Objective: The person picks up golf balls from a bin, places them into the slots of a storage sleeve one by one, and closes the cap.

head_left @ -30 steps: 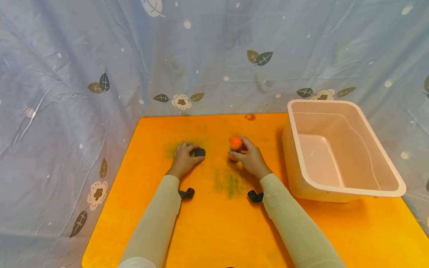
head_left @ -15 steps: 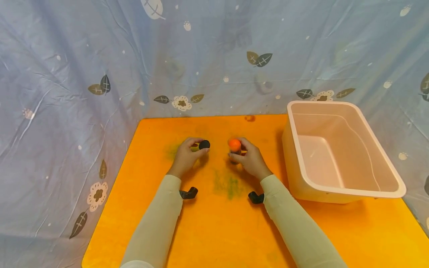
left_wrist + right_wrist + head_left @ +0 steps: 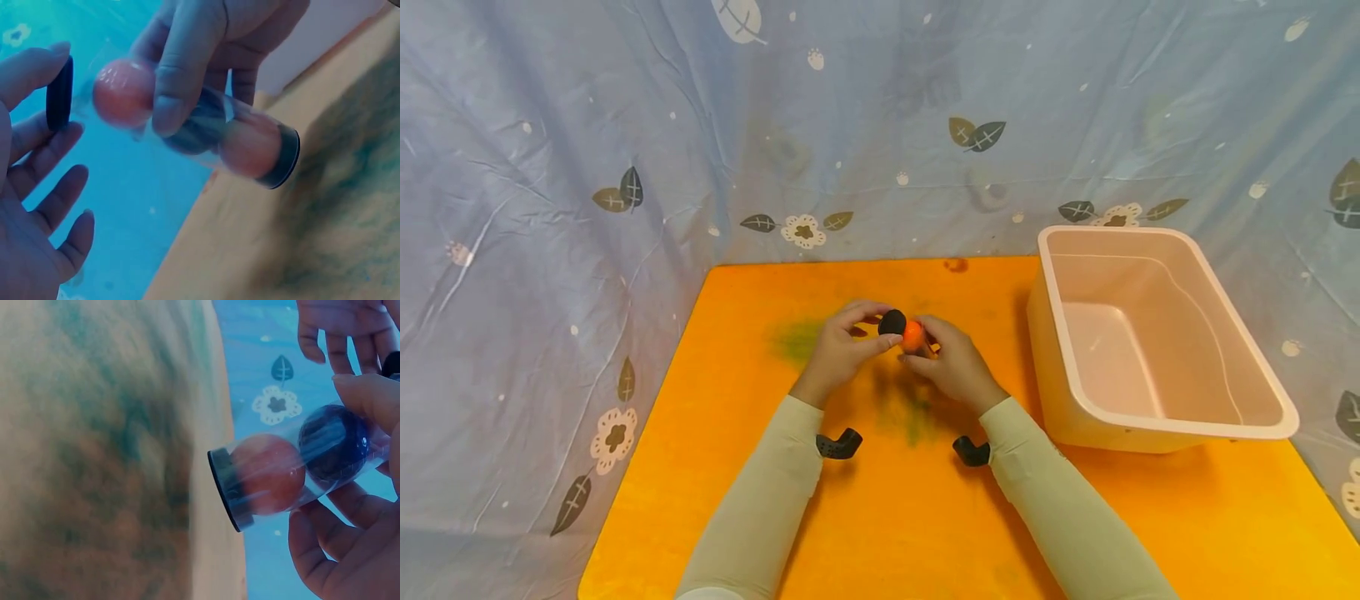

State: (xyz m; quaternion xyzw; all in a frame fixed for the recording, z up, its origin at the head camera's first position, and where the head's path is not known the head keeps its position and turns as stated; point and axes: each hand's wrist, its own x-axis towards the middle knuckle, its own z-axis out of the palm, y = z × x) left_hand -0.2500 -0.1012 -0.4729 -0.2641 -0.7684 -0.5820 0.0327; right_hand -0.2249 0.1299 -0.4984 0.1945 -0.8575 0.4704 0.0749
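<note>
My left hand (image 3: 842, 346) pinches a round black cap (image 3: 892, 322) between thumb and fingers, its other fingers spread in the left wrist view. My right hand (image 3: 955, 367) grips a clear tube (image 3: 287, 432) round its side, the tube tilted above the table. Inside it sit an orange ball (image 3: 122, 94) at the uncapped end, a dark ball (image 3: 334, 444) in the middle and another orange ball (image 3: 269, 472) by the black closed end (image 3: 228, 490). In the left wrist view, the cap stands on edge a short gap from the uncapped end, facing it.
A pale pink plastic tub (image 3: 1060, 333) stands on the right of the orange table (image 3: 895, 517). Blue patterned cloth (image 3: 850, 125) hangs behind and to the left. Black curved mounts (image 3: 838, 444) stick out from both wrists.
My left hand has lifted the cap off the table and carried it right, up to the tube. The right hand has tipped the tube from upright and raised it, its uncapped end toward the cap.
</note>
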